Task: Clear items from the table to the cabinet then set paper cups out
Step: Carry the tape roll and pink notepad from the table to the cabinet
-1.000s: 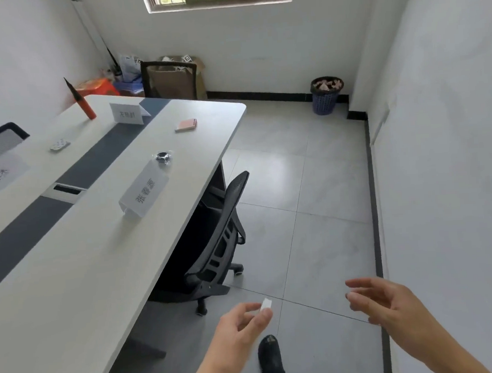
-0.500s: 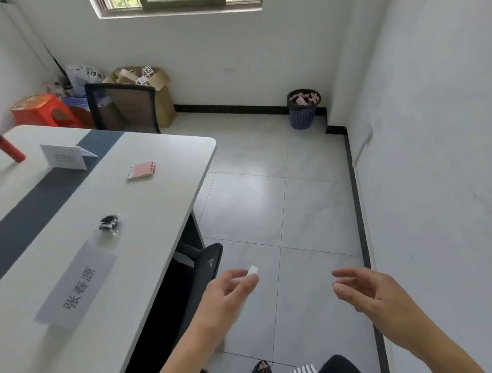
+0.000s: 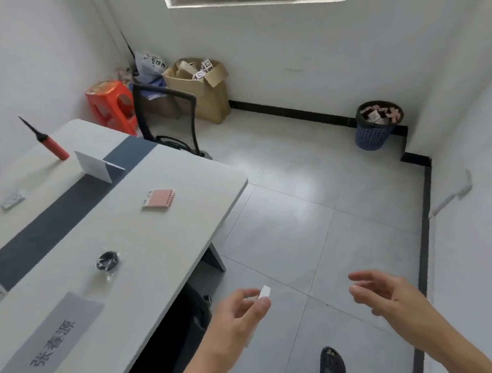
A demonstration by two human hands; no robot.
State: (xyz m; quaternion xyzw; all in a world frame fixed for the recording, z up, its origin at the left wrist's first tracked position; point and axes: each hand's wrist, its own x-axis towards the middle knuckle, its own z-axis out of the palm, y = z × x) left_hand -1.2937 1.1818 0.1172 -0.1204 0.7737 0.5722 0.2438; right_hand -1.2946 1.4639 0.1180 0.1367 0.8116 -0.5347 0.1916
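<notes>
My left hand [image 3: 238, 313] pinches a small white block [image 3: 265, 291] between thumb and fingertips, over the floor just off the table's near right edge. My right hand [image 3: 389, 295] hovers to the right with relaxed, slightly bent fingers and holds nothing. On the white table [image 3: 168, 248] lie a pink notepad [image 3: 158, 198], a small black item in clear wrap [image 3: 107, 261], a red pump [image 3: 53, 146], a blister pack [image 3: 12, 198] and two name cards, one near me [image 3: 49, 339] and one further back [image 3: 93, 166].
A black mesh chair [image 3: 165, 119] stands at the table's far end, another is tucked under the near edge [image 3: 195, 313]. A red stool [image 3: 110, 105], a cardboard box [image 3: 201, 85] and a blue waste basket [image 3: 376, 126] line the back wall. Tiled floor stretches to the right.
The view has swung left and moved along the table. Both hands keep their pose, the left still pinching the white block.
</notes>
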